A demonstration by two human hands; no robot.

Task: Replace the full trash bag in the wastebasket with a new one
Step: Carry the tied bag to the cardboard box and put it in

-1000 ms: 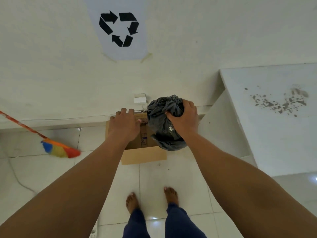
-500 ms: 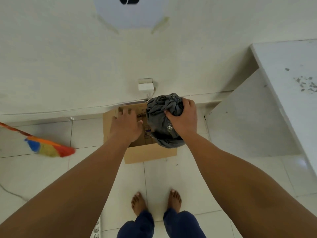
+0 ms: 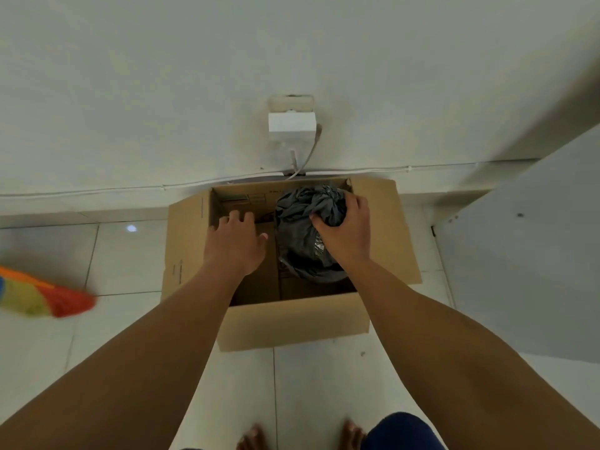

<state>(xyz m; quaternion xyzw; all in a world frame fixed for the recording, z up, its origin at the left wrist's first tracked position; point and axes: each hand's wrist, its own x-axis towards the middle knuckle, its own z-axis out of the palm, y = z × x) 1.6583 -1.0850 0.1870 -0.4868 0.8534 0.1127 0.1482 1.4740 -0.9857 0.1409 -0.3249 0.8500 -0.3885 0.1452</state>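
Tiled floor [image 3: 123, 264]: right hand [image 3: 345, 233] clenching upright trash bag [image 3: 302, 235] in box [image 3: 292, 323]; left hand [image 3: 235, 245] spread, released.

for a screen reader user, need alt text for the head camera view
Seen from above, a person's right hand grips a bunched dark grey trash bag inside an open cardboard box on a tiled floor by a white wall. The left hand reaches open into the box's left side; a colourful broom lies at left.
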